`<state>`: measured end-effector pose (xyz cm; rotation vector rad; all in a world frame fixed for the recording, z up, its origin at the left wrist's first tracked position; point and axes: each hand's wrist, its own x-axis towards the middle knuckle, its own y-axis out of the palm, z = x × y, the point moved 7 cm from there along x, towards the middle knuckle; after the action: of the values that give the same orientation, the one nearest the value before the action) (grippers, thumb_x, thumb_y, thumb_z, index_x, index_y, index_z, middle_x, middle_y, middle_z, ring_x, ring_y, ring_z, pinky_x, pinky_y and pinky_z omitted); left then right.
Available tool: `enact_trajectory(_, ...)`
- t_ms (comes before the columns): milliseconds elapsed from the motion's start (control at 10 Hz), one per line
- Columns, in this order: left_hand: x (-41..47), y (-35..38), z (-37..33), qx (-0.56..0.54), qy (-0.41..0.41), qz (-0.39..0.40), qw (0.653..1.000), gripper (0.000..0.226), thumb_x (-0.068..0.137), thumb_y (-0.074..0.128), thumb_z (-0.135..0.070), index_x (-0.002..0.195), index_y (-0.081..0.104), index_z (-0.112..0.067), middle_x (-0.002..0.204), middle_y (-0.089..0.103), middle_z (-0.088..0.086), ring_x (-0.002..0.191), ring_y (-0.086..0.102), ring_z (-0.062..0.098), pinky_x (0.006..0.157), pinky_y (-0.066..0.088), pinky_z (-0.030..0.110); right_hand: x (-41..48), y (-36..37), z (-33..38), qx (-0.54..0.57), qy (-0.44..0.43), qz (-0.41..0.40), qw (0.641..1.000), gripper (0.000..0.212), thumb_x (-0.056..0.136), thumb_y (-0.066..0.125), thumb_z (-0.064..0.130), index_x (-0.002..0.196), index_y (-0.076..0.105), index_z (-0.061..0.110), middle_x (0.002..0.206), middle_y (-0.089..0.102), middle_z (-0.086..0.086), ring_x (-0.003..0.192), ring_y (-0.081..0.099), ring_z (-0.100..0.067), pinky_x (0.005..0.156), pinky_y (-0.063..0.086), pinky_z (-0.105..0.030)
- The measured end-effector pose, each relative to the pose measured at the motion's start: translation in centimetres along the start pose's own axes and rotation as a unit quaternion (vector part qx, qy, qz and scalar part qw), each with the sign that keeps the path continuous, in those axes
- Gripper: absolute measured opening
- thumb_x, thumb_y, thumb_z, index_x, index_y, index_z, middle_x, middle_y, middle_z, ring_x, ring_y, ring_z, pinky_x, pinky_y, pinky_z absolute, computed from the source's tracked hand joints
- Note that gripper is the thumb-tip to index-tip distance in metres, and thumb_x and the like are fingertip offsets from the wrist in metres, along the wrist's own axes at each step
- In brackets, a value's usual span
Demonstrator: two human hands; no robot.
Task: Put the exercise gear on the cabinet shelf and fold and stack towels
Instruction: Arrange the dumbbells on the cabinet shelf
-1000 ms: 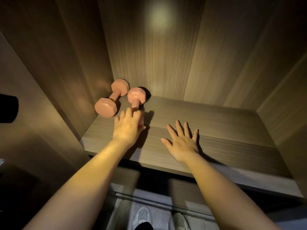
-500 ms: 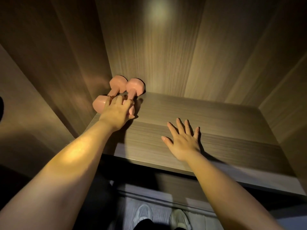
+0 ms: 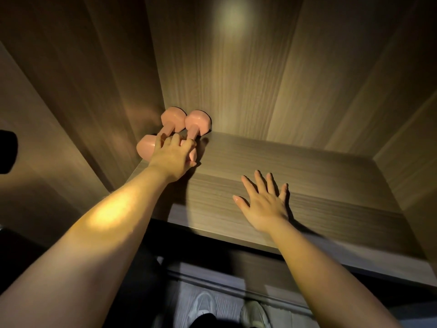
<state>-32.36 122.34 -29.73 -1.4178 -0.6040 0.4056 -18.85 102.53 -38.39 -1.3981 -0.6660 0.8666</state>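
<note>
Two pink dumbbells lie side by side in the back left corner of the wooden cabinet shelf (image 3: 312, 166). The left dumbbell (image 3: 146, 147) runs along the side wall. The right dumbbell (image 3: 197, 121) has its far head against the back wall. My left hand (image 3: 171, 157) covers its near head, fingers curled over the top and thumb alongside. My right hand (image 3: 264, 200) lies flat on the shelf near the front edge, fingers spread, holding nothing. No towels are in view.
The cabinet's side walls (image 3: 94, 91) and back wall (image 3: 236, 79) close in the shelf. Below the shelf's front edge I see a lower ledge and my white shoes (image 3: 203, 306) on the floor. A dark object (image 3: 7, 152) sits at the far left.
My left hand has slid the right dumbbell back and left until it lies next to the other one in the corner. My right hand has stayed flat on the shelf.
</note>
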Motion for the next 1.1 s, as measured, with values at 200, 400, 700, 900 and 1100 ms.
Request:
enact_trajectory(200, -0.6, 0.4, -1.2, 0.083, -0.039, -0.007, 0.996, 0.057, 0.092, 0.055, -0.041, 0.138, 0.031, -0.017, 0.143, 0.034, 0.016, 0.132, 0.033, 0.036, 0.112, 0.022, 0.056, 0.0, 0.0, 0.1, 0.001, 0.003, 0.003, 1.000, 0.072, 0.089, 0.006, 0.073, 0.152, -0.004, 0.040, 0.162, -0.015, 0.001, 0.147, -0.019, -0.029, 0.112, -0.012, -0.064)
enact_trajectory(400, -0.3, 0.9, -0.9, 0.082, -0.031, -0.004, 0.996, 0.058, 0.093, 0.054, -0.041, 0.139, 0.030, -0.015, 0.136, 0.038, 0.019, 0.126, 0.038, 0.040, 0.114, 0.017, 0.056, 0.0, 0.1, 0.2, 0.006, -0.002, 0.004, 1.000, 0.071, 0.090, 0.008, 0.072, 0.152, -0.003, 0.040, 0.162, -0.014, 0.000, 0.147, -0.020, -0.029, 0.112, -0.012, -0.064)
enact_trajectory(700, -0.3, 1.0, -0.9, 0.083, -0.048, -0.003, 0.995, 0.069, 0.093, 0.050, -0.044, 0.147, 0.017, -0.017, 0.149, 0.026, 0.020, 0.139, 0.023, 0.040, 0.115, 0.013, 0.058, 0.0, 0.1, 0.3, 0.005, 0.000, 0.010, 1.000, 0.070, 0.092, 0.009, 0.071, 0.153, -0.004, 0.039, 0.162, -0.015, 0.000, 0.146, -0.021, -0.030, 0.112, -0.010, -0.065)
enact_trajectory(900, -3.2, 0.2, -4.2, 0.022, -0.042, -0.083, 0.995, 0.071, 0.095, 0.045, -0.035, 0.154, 0.011, -0.016, 0.161, 0.004, 0.015, 0.148, 0.000, 0.037, 0.119, 0.007, 0.055, -0.2, -0.3, 0.2, 0.045, -0.014, 0.011, 0.999, 0.064, 0.096, 0.015, 0.064, 0.153, -0.003, 0.040, 0.161, -0.017, 0.001, 0.145, -0.025, -0.028, 0.112, -0.015, -0.062)
enact_trajectory(1100, -9.7, 2.2, -9.2, -0.064, -0.035, 0.018, 0.997, 0.061, 0.100, 0.035, -0.042, 0.153, 0.017, -0.017, 0.162, 0.008, 0.009, 0.149, -0.001, 0.028, 0.120, 0.001, 0.052, -4.3, -1.3, -2.5, 0.084, -0.001, 0.025, 0.996, 0.062, 0.098, 0.019, 0.060, 0.152, -0.005, 0.042, 0.161, -0.016, 0.005, 0.145, -0.025, -0.022, 0.113, -0.017, -0.057)
